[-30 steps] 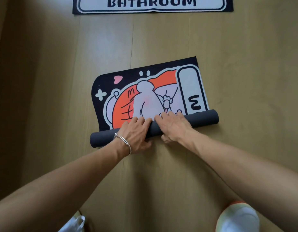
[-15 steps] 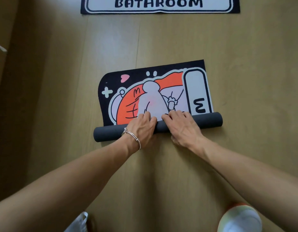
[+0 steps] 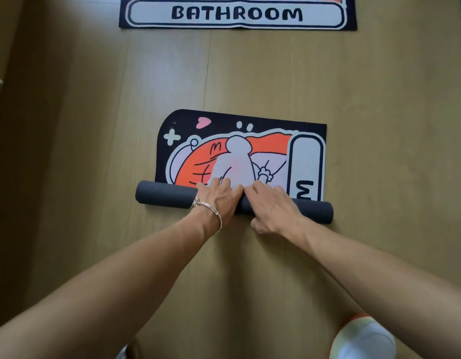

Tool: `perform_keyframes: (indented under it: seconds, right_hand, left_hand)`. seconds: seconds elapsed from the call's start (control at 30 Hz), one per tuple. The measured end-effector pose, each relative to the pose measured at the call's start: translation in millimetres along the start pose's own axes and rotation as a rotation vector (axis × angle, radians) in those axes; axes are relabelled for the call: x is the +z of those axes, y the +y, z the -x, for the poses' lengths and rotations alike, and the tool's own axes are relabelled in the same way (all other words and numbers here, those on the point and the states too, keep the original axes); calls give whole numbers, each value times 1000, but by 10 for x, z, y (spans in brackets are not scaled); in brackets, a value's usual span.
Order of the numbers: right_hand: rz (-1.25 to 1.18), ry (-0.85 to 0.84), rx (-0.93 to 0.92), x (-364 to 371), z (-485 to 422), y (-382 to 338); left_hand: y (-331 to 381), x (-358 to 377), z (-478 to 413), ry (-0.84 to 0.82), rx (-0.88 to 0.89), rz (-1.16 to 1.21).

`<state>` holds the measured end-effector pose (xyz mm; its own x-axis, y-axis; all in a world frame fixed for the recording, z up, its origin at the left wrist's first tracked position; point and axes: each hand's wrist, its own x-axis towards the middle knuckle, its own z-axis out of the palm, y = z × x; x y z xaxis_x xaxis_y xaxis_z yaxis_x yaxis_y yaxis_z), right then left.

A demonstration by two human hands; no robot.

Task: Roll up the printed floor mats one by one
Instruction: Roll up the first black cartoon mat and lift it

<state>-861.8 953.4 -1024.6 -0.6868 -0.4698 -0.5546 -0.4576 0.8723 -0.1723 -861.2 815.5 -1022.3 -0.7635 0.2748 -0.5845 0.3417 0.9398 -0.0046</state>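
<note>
A printed mat (image 3: 306, 156) with a black border and an orange-and-white cartoon lies on the wooden floor, its near part wound into a dark grey roll (image 3: 162, 195). My left hand (image 3: 219, 198), with a silver bracelet at the wrist, presses on the middle of the roll. My right hand (image 3: 272, 206) grips the roll right beside it, fingers over the top and thumb under the near side. A second mat (image 3: 237, 14) printed "BATHROOM" lies flat farther away at the top edge.
Bare wooden floor (image 3: 250, 73) separates the two mats. My foot in a white sock (image 3: 364, 338) rests at the bottom right. A darker shaded strip (image 3: 6, 177) runs along the left side.
The roll has moved forward over the printed side, so less of the picture shows. Both hands travelled forward with it, and the view has shifted so more of the far mat is visible.
</note>
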Motion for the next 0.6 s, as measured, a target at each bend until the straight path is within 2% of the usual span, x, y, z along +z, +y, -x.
perform_keyframes:
  seconds: [0.07, 0.17, 0.23, 0.37, 0.53, 0.6]
  right_hand:
    - [68, 75, 1, 105, 45, -8]
    - [79, 71, 9, 125, 49, -11]
    - [-6, 2, 23, 46, -19, 19]
    - [-243, -121, 18, -142, -114, 144]
    - [54, 42, 37, 26, 9, 51]
    - [97, 63, 65, 65, 25, 16]
  left_hand:
    - [7, -50, -21, -35, -5, 0]
    - [5, -43, -27, -61, 21, 22]
    - [-45, 29, -8, 6, 68, 42]
    - [-136, 169, 4, 129, 125, -68]
    - [-21, 32, -87, -25, 21, 87]
    - [-17, 28, -69, -25, 26, 85]
